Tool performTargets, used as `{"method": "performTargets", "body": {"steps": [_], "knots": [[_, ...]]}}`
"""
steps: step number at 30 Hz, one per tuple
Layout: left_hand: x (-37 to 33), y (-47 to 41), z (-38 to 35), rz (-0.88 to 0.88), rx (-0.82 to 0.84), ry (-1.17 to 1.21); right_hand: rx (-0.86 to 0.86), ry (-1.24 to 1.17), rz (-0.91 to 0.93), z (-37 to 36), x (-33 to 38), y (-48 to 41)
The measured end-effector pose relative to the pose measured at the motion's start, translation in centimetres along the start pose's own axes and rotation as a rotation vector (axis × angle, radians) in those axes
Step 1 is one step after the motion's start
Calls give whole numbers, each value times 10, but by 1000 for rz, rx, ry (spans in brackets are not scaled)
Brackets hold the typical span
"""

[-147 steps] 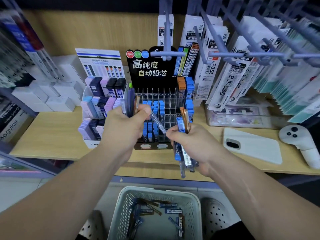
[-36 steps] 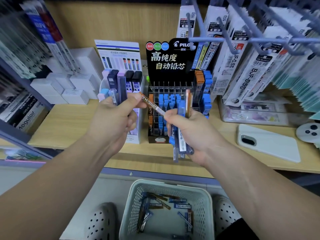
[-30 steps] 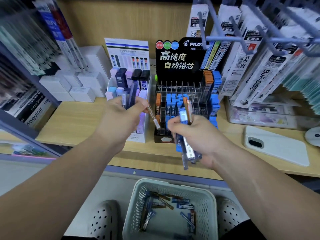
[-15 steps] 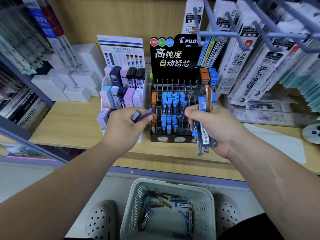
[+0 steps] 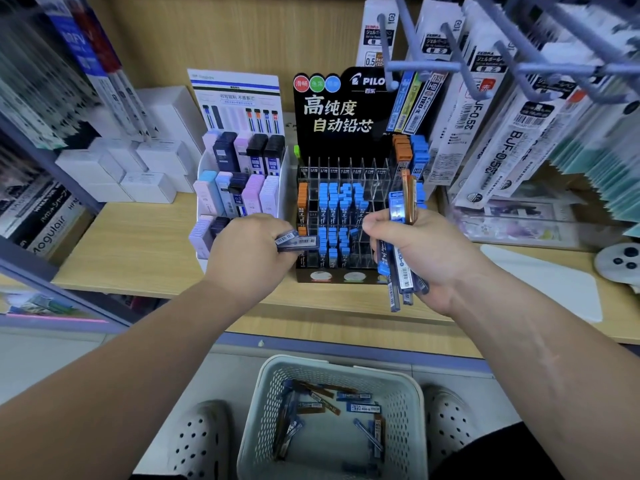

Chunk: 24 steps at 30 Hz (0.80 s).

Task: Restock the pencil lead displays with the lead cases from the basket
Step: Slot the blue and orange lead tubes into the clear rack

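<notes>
We note the left grip point(image 5: 249, 251) curled round a few dark lead cases point(image 5: 298, 241), held flat just in front of the black lead display point(image 5: 332, 112) on the shelf point(image 5: 138, 244). Our right grip point(image 5: 426, 251) is closed on a bundle of blue and orange cases point(image 5: 398, 261), upright near the display's right side. Loose cases point(image 5: 360, 407) lie in the basket point(image 5: 263, 393) on the floor below.

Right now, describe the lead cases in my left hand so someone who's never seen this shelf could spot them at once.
On the wooden shelf stands a black Pilot display; in front of its lower left corner, the left hand grips dark cases. They lie sideways with white barcode labels showing, unlike the blue and orange bundle held upright in the right hand.
</notes>
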<state>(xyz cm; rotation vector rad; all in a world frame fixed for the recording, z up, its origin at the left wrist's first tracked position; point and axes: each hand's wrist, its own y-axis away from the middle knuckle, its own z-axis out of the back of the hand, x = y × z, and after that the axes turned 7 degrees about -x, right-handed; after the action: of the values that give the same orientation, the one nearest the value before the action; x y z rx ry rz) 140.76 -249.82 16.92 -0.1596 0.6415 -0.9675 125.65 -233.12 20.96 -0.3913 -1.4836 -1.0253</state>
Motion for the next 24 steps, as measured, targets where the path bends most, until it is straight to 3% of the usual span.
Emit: {"method": "performTargets", "body": {"steps": [4, 9, 24], "knots": [[-16, -7, 12, 279, 64, 311, 17, 17, 21, 5, 1, 0], [-45, -8, 30, 604, 437, 806, 86, -10, 59, 9, 5, 6], [-90, -3, 22, 319, 624, 674, 223, -249, -15, 26, 8, 31]]}}
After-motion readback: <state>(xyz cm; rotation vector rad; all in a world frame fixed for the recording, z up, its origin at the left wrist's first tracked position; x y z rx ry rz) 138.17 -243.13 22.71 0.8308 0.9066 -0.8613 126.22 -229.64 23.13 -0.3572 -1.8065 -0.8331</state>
